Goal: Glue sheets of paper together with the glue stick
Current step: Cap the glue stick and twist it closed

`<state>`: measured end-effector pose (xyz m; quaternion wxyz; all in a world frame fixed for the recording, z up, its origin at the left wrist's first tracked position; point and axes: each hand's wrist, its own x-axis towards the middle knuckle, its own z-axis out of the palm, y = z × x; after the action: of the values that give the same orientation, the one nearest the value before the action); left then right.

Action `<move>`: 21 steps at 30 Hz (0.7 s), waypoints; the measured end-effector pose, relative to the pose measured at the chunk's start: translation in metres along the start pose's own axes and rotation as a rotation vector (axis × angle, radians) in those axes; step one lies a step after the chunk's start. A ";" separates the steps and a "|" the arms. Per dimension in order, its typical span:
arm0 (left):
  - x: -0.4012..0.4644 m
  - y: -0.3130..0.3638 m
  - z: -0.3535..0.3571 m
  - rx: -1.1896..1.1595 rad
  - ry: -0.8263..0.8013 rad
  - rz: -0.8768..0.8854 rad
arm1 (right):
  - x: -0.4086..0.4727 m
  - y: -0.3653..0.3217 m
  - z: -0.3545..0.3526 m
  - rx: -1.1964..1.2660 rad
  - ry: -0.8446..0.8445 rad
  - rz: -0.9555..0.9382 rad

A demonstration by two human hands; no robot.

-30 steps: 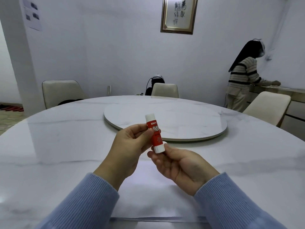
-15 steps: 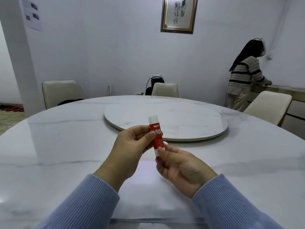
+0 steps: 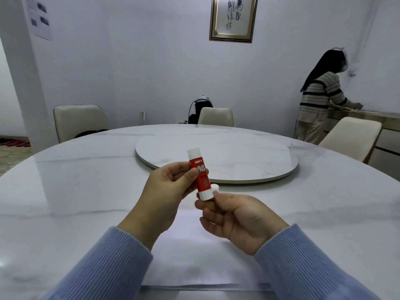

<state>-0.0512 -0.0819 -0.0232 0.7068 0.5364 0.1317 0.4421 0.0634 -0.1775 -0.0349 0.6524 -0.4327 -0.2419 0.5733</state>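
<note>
Red-and-white glue stick (image 3: 199, 174) held upright above the counter (image 3: 86, 191), over the paper (image 3: 194, 263) lying near the person. Left hand (image 3: 166, 191) fingers pinch the barrel; right hand (image 3: 236, 217) fingers close on the bottom end. Step in hand: readying the stick. Next, judged: expose glue, then rub onto paper. No containers seen.

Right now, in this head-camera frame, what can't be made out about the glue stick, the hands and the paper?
- Red-and-white glue stick: left hand hides its side; small label print blurred.
- White knob behind it: cap or base, unclear.
- White paper sheets: sleeves and hands cover them; count unreadable.
- Right hand: fingertips hide the stick's lower end.
</note>
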 end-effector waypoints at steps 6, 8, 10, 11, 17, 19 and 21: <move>0.000 0.001 -0.002 -0.011 -0.007 0.000 | -0.002 0.000 -0.002 -0.042 0.003 0.087; 0.000 0.001 -0.001 -0.008 -0.010 -0.005 | -0.002 0.001 0.000 0.010 -0.004 0.072; 0.000 0.001 -0.002 0.004 -0.005 0.008 | -0.001 0.003 0.002 0.086 -0.005 0.017; 0.000 0.002 -0.002 0.008 -0.004 0.019 | 0.000 0.004 0.003 0.114 0.001 -0.021; -0.001 0.001 0.000 0.012 0.010 0.028 | 0.004 0.007 0.006 0.018 0.074 -0.174; 0.000 0.001 -0.001 -0.018 0.030 0.014 | -0.001 0.001 0.007 0.023 0.027 -0.072; -0.001 0.001 0.000 -0.026 0.029 0.003 | -0.002 -0.002 0.003 0.091 0.018 -0.011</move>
<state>-0.0524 -0.0822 -0.0222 0.7112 0.5208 0.1353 0.4523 0.0618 -0.1780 -0.0312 0.6768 -0.4065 -0.2121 0.5759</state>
